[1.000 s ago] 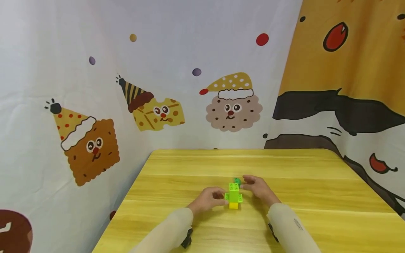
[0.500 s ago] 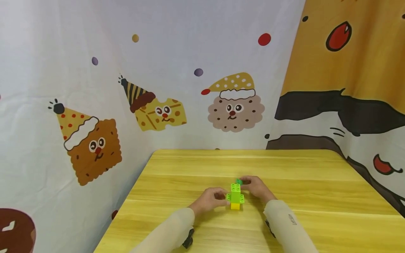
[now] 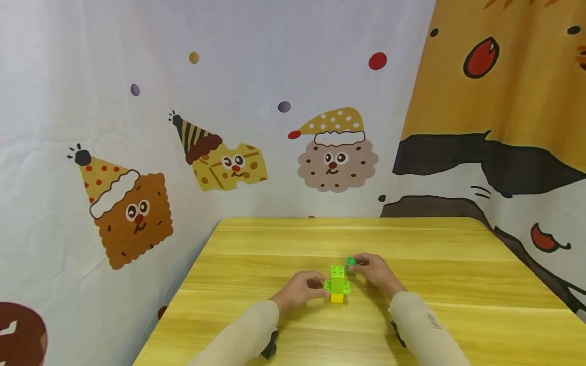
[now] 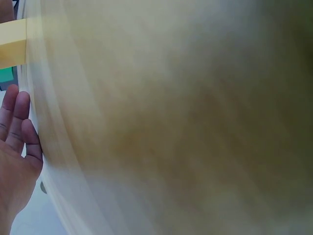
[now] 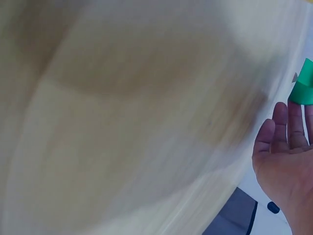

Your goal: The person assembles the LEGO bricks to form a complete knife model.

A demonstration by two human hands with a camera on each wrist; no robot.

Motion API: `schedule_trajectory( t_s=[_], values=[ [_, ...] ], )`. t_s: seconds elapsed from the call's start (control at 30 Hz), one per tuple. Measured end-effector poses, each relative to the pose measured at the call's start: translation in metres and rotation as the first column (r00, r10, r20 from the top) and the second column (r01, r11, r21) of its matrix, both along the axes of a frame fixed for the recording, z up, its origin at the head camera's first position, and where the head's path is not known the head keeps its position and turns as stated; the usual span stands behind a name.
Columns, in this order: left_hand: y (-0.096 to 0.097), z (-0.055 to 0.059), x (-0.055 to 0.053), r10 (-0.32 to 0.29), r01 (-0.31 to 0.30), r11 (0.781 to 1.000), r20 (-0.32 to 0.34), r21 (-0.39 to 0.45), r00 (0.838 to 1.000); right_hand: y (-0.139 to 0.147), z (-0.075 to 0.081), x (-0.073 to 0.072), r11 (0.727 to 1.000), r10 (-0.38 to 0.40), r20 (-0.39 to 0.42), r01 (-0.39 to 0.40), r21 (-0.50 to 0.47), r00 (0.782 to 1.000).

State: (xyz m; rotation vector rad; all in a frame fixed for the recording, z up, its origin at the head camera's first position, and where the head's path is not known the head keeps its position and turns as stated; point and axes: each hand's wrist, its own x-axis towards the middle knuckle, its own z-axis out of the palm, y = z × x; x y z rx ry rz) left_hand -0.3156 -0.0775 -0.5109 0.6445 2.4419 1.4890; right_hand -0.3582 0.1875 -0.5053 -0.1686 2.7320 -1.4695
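A toy building-brick stack [image 3: 337,284] stands upright on the table in the head view. Its base is a yellow brick [image 3: 337,298]; light green bricks rise above it, with a studded piece sticking out on each side. My left hand [image 3: 299,290] pinches the left side piece between thumb and fingers. Behind the stack and to its right, my right hand [image 3: 373,268] holds a small dark green brick [image 3: 350,262] by thumb and fingertips, apart from the stack. In the right wrist view that green brick [image 5: 304,85] shows at the fingertips; the thumb is hidden there.
The wooden table [image 3: 256,239] reaches back to a cloth backdrop [image 3: 274,61] printed with cartoon biscuits and cheese. Dark wrist straps [image 3: 271,345] show below the sleeves.
My right hand has closed its fingers on the dark green brick and shifted it slightly right, away from the stack. My left hand and the stack have stayed in place.
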Motion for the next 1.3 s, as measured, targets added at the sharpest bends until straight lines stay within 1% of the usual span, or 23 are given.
schedule_trajectory(
  t_s=[0.2, 0.3, 0.4, 0.6, 0.73, 0.87, 1.0, 1.13, 1.23, 1.3],
  values=[
    [0.000, 0.000, 0.001, 0.016, -0.016, 1.000, -0.003, -0.011, 1.000, 0.004, 0.006, 0.006, 1.000, 0.001, -0.010, -0.001, 0.014, 1.000],
    [0.000, 0.000, 0.001, 0.014, -0.014, 1.000, -0.001, -0.007, 1.000, 0.004, 0.010, 0.009, 1.000, 0.002, -0.010, -0.002, -0.008, 1.000],
    [0.000, 0.001, 0.001, 0.013, -0.013, 1.000, 0.000, -0.002, 1.000, 0.002, 0.016, 0.012, 0.999, 0.023, -0.033, -0.024, -0.032, 0.999],
    [-0.001, 0.002, 0.001, 0.008, -0.008, 1.000, 0.009, 0.015, 1.000, 0.001, 0.035, 0.019, 0.997, 0.050, -0.088, -0.055, -0.056, 0.995],
    [-0.001, 0.001, 0.000, 0.009, -0.009, 1.000, 0.009, 0.016, 1.000, 0.001, 0.049, 0.022, 0.994, 0.083, -0.130, -0.092, -0.062, 0.988],
    [0.000, 0.000, 0.000, 0.012, -0.012, 1.000, 0.006, 0.009, 1.000, -0.001, 0.062, 0.028, 0.989, 0.113, -0.134, -0.124, -0.079, 0.985],
    [0.000, 0.001, 0.000, 0.016, -0.016, 1.000, 0.008, 0.001, 1.000, -0.005, 0.072, 0.038, 0.984, 0.144, -0.150, -0.157, -0.079, 0.978],
    [0.001, 0.002, 0.000, 0.015, -0.015, 1.000, 0.013, 0.002, 1.000, -0.009, 0.076, 0.047, 0.976, 0.187, -0.167, -0.203, -0.083, 0.968],
    [0.001, 0.002, 0.001, 0.015, -0.015, 1.000, 0.011, 0.008, 1.000, -0.012, 0.077, 0.050, 0.968, 0.218, -0.180, -0.237, -0.088, 0.959],
    [0.001, 0.002, 0.001, 0.013, -0.014, 1.000, 0.009, 0.014, 1.000, -0.014, 0.076, 0.051, 0.965, 0.227, -0.190, -0.246, -0.086, 0.955]
  ],
)
